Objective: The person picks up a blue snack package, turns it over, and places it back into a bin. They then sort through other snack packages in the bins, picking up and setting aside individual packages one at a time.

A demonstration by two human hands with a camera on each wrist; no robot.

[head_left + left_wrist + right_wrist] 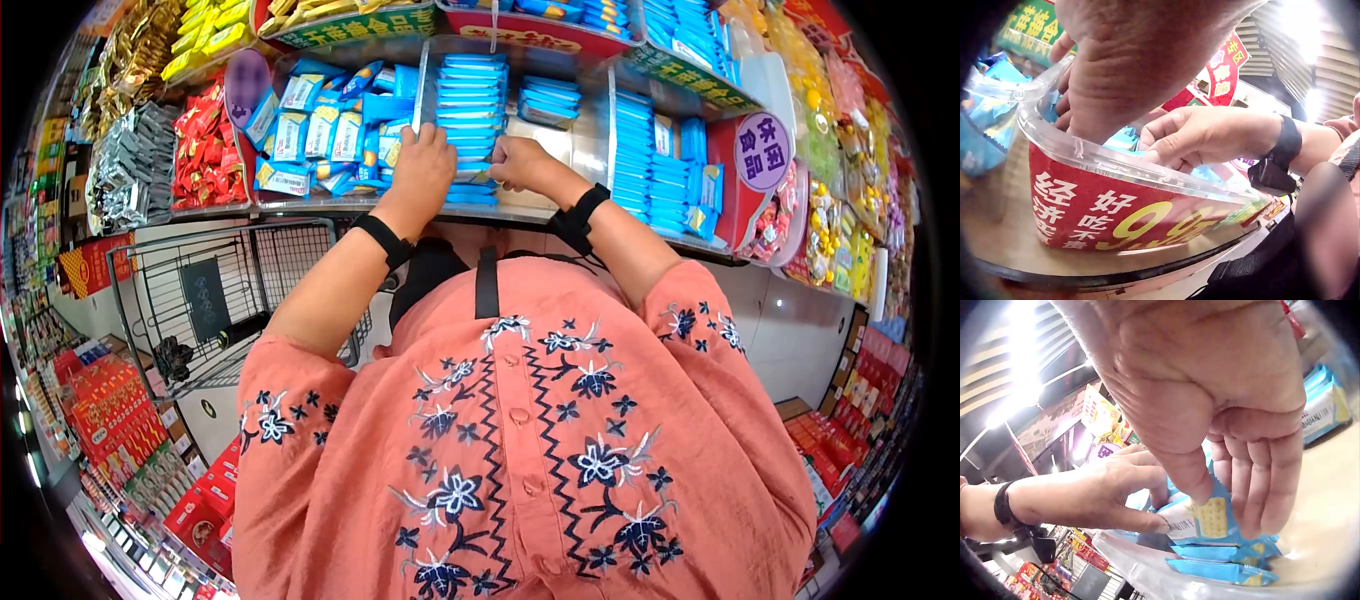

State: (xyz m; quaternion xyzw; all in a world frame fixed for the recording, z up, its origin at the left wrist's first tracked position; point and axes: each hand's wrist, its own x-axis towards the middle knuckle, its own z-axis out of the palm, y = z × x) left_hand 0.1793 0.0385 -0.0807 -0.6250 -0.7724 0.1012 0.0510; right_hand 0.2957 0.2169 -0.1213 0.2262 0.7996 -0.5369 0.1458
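A row of blue cracker packets (472, 95) is lined up in a clear-walled bin, with both hands at its near end. My left hand (424, 168) reaches over the bin's left divider, thumb and fingers around the left end of a blue cracker packet (1213, 519). From the other side, my right hand (522, 166) grips the right end of that packet, its thumb on the printed face and its fingers behind. Two more packets (1225, 570) lie just below, nearer the front wall. In the left wrist view the bin wall (1116, 164) hides the left fingertips.
Left of the bin, blue packets (320, 135) lie in a loose heap; to its right stand more blue rows (632, 140). A small blue stack (549, 100) sits at the bin's back right. A wire shopping cart (225, 290) stands at the left, below the shelf edge.
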